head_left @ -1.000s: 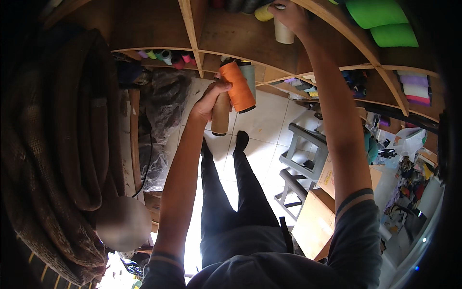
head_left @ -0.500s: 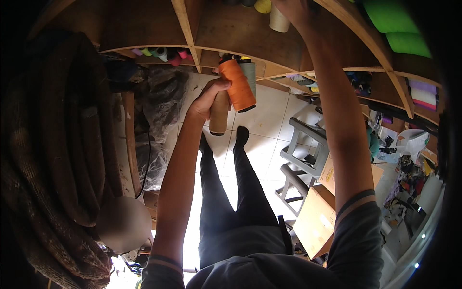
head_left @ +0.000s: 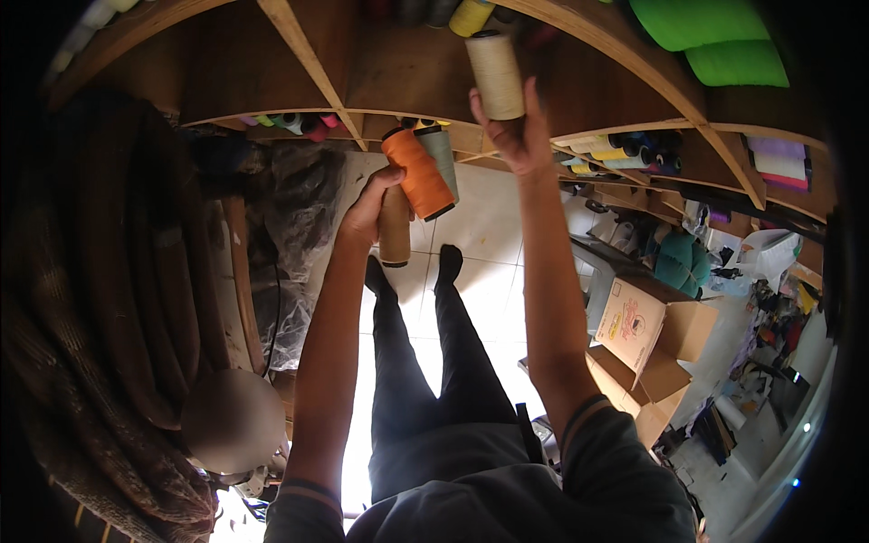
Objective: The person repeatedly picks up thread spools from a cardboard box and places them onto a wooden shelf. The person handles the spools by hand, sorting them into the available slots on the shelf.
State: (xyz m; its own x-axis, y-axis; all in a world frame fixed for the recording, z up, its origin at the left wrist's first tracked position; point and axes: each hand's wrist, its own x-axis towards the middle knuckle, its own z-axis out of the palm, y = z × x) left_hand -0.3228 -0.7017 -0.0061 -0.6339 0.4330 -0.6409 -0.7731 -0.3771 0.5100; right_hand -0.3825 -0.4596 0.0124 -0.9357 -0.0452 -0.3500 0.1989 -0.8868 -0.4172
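Up by the front edge of the shelf (head_left: 407,81), at least as the head view shows it, the right hand (head_left: 518,138) has a cream spool (head_left: 496,77) by its near end, fingers curled round the sides, far end tilting a bit left and just beside a yellow spool (head_left: 472,16). Can't tell from this angle if the cream one is inside the compartment or out in front of that edge. Left hand (head_left: 373,204) is the busy one: fingers closed on an orange spool (head_left: 419,176) and a tan spool (head_left: 395,226), just below the shelf edge in view, above the tiled floor (head_left: 489,206). A grey-green spool (head_left: 444,165) sits tucked behind the orange one; what grips it is hidden. Handling-wise, I'd guess they're pretty light, with a stiff core under the thread, so a firm squeeze should be fine. The wound face looks smooth and could be kinda slick, especially with spools rubbing in a one-handed bunch. Best hold imo is round the middle, thumb opposite the fingers; an end grip probably lets it tip, and nails might snag the outer wraps.
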